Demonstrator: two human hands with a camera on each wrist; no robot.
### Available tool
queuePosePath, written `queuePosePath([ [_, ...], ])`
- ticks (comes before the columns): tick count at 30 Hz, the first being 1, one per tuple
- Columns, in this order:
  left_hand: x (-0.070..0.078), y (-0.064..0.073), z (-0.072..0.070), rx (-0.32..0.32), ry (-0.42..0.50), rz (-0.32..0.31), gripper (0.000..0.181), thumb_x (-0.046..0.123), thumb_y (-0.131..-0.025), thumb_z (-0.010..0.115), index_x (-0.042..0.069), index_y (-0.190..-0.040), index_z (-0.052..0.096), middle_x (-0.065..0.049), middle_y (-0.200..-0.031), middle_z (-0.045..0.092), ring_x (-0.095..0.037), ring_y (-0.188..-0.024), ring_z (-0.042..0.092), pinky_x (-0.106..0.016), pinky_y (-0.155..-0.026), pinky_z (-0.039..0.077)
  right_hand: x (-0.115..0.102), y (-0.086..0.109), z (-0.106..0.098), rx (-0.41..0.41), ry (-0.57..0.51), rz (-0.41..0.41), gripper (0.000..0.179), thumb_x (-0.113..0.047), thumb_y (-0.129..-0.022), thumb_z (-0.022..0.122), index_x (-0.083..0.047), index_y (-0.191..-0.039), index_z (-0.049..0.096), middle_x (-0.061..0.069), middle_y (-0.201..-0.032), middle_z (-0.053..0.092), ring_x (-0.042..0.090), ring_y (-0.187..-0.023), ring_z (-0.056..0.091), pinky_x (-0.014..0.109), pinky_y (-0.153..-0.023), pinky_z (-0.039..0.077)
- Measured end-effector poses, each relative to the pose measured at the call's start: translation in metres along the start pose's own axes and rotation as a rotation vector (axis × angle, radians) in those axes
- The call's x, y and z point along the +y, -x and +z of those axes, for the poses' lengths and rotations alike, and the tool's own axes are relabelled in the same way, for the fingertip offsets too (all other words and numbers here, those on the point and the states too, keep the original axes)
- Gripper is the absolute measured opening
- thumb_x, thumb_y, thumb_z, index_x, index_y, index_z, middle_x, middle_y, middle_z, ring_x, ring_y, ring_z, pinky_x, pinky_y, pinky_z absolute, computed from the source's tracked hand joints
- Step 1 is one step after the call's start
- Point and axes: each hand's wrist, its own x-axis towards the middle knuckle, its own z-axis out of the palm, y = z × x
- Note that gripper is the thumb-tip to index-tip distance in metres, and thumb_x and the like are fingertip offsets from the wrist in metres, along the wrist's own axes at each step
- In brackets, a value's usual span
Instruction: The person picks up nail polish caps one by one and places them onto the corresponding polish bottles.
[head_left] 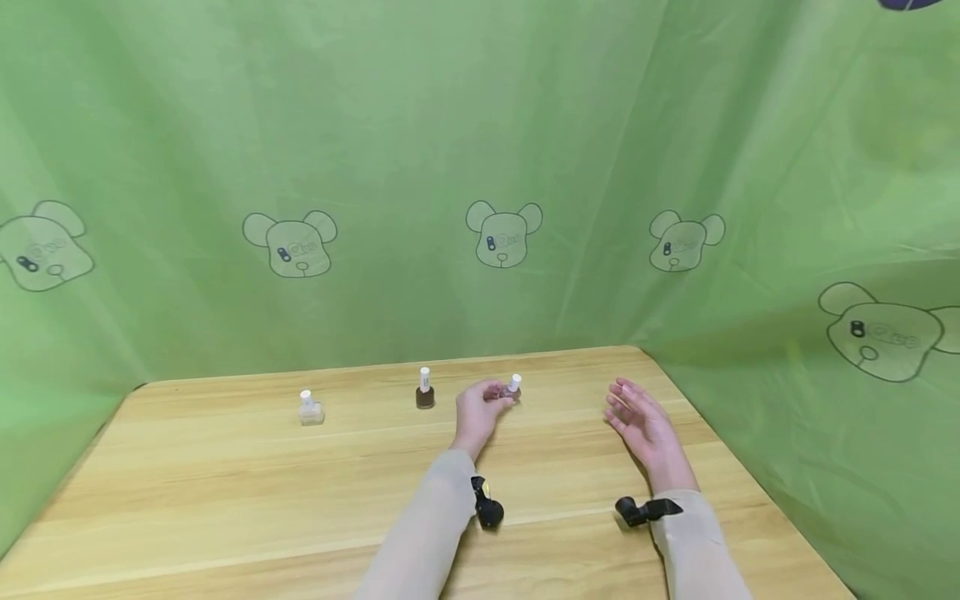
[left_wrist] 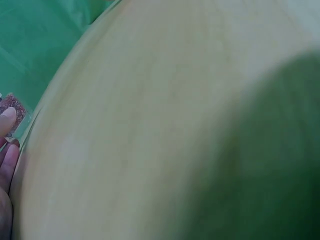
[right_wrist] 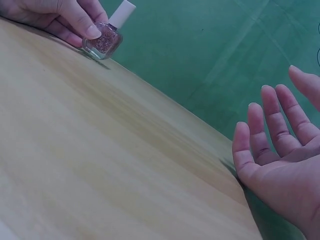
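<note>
My left hand (head_left: 477,413) pinches a small nail polish bottle (right_wrist: 104,41) between thumb and fingers, toward the back of the table. The bottle is clear glass with pinkish glitter inside and a white cap, which leans to the right in the head view. Whether its base touches the wood, I cannot tell. Only the fingertips and part of the glittery bottle show at the left edge of the left wrist view. Over the table's right side, my right hand (head_left: 647,429) holds nothing; its fingers are spread and relaxed, palm turned inward.
A dark brown nail polish bottle (head_left: 425,397) with a white cap stands left of my left hand. Farther left is a clear or pale one (head_left: 311,413). The wooden table (head_left: 225,500) backs onto a green curtain (head_left: 420,308) with bear faces, which also hangs along the sides.
</note>
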Motion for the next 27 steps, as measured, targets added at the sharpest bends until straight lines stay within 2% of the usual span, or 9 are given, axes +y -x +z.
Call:
queuePosePath([
  [7,0.0024,0.0012,-0.0003,0.017,-0.045,0.013,0.023,0.008,-0.077,0.079,0.005,-0.100,0.074,-0.011,-0.096,0.075,-0.019,-0.087,0.070,-0.028,-0.080,0.059,-0.0004,-0.0006,0.0015,0.005,0.012,-0.002,0.020,-0.012,-0.102,0.047,-0.020,-0.109,0.064,-0.007,-0.104,0.070,0.011,-0.098,0.063,0.029,-0.091,0.051],
  [17,0.0033,0.0026,-0.0006,0.029,-0.060,-0.022,0.023,0.008,-0.078,0.078,0.006,-0.101,0.073,-0.010,-0.098,0.075,-0.020,-0.089,0.070,-0.029,-0.082,0.058,0.0009,-0.0006,0.0021,-0.014,0.038,0.001,0.023,-0.013,-0.103,0.046,-0.021,-0.109,0.066,-0.007,-0.105,0.071,0.010,-0.099,0.062,0.028,-0.091,0.052],
  [27,0.0067,0.0045,0.0006,0.040,-0.085,-0.046,0.026,0.007,-0.079,0.078,0.002,-0.103,0.072,-0.013,-0.101,0.075,-0.022,-0.090,0.071,-0.029,-0.082,0.059,0.0003,-0.0001,0.0016,-0.030,0.020,-0.003,0.023,-0.011,-0.103,0.045,-0.019,-0.110,0.065,-0.006,-0.105,0.070,0.011,-0.099,0.063,0.028,-0.090,0.052],
])
